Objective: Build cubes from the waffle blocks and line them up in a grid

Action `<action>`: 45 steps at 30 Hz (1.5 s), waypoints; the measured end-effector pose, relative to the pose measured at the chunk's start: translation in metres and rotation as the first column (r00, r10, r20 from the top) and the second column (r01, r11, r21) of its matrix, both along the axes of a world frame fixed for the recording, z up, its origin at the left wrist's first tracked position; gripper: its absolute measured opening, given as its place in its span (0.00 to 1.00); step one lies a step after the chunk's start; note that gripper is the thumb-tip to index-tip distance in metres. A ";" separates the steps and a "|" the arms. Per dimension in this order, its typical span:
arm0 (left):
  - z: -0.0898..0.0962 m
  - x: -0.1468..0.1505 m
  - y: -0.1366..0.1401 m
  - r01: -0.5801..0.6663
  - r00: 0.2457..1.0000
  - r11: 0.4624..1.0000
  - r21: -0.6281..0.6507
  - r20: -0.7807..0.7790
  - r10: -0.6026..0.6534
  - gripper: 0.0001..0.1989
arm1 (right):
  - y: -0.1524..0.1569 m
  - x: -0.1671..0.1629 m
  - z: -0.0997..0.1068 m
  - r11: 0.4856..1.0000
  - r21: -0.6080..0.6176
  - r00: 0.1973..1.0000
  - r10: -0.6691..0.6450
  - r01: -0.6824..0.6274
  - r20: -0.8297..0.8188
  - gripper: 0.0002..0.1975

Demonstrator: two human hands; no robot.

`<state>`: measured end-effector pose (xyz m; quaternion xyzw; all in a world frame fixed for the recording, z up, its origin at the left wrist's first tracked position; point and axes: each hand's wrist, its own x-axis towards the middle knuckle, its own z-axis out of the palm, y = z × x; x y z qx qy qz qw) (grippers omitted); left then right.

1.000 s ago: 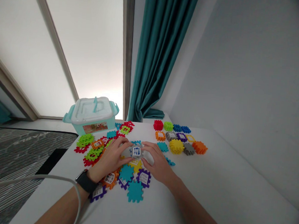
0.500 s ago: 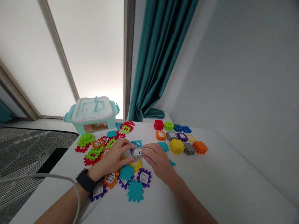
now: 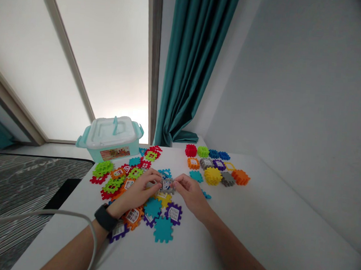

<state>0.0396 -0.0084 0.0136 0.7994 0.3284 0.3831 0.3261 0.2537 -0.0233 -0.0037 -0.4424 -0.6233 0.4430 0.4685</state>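
Observation:
Between my hands is a grey window tile [image 3: 166, 185], a notched square with a white lattice insert. My left hand [image 3: 147, 184] pinches its left edge between thumb and fingers. On the opposite edge, my right hand [image 3: 189, 190] is closed with thumb and forefinger. Just below the tile lie a yellow window tile [image 3: 164, 199] and a turquoise tile [image 3: 153, 208]. A purple window tile [image 3: 173, 213] and another turquoise tile [image 3: 163, 230] sit nearer me. Blue pieces [image 3: 165, 172] show behind the held tile, partly covered.
Left of my hands spreads a loose pile of red, green and orange tiles [image 3: 114, 184]. Colour-sorted stacks, including yellow [image 3: 213, 176] and orange [image 3: 240, 177], stand at the back right. A lidded box [image 3: 114, 137] is at the back left. A pale cable [image 3: 68, 213] crosses my left forearm.
The grey tile has turned from a tilted position to face me more fully. My right fingers have drawn in to a pinch at its right edge.

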 end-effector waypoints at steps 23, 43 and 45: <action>0.008 -0.001 -0.003 0.098 0.982 0.950 -0.297 0.184 -0.044 0.13 | -0.005 0.002 0.011 0.977 -0.184 0.985 0.080 -0.109 -0.155 0.17; 0.010 -0.008 0.002 0.009 0.999 0.984 -0.178 -0.030 -0.014 0.16 | -0.011 0.003 0.011 0.646 0.760 0.921 -0.250 -0.072 0.300 0.08; 0.009 -0.009 0.001 0.026 0.999 0.987 -0.157 -0.041 -0.032 0.13 | -0.012 0.004 0.011 0.629 0.770 0.914 -0.243 -0.107 0.326 0.08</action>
